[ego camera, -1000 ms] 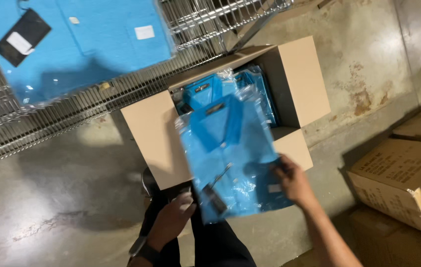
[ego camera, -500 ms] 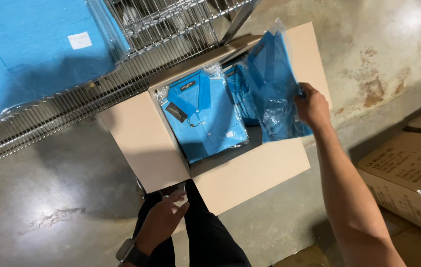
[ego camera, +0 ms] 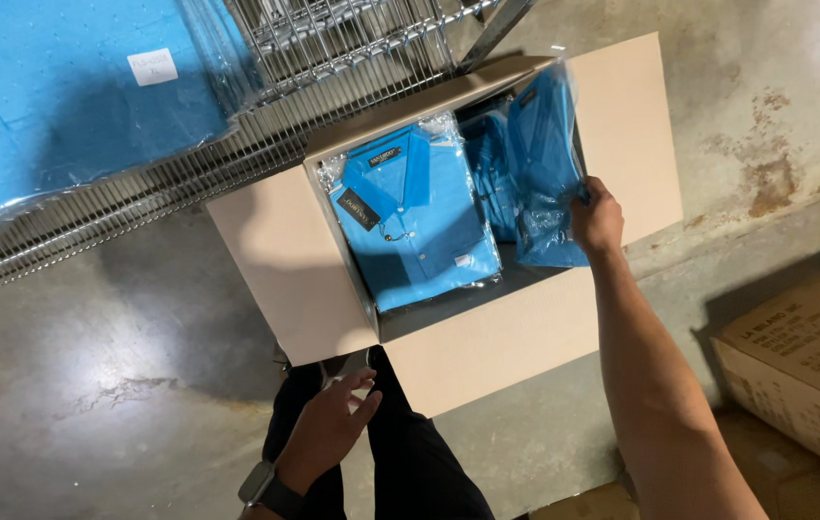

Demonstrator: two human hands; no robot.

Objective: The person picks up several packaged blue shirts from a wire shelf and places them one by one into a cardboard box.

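Blue bagged shirt [ego camera: 546, 169] is pinched at its edge by the right hand [ego camera: 596, 217], standing on edge inside the open cardboard box [ego camera: 487, 347]. Left hand [ego camera: 328, 429], fingers loose and apart, holds nothing. Beside the right hand lies another packed shirt [ego camera: 415, 217]; beyond, a wire shelf [ego camera: 352, 39].

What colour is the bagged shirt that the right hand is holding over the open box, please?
Bright blue, seen in the head view: bagged shirt, right hand.

A wire shelf [ego camera: 352, 58] holds blue bagged garments [ego camera: 63, 106]; a closed cardboard carton [ego camera: 805, 366] sits on concrete floor [ego camera: 92, 385]
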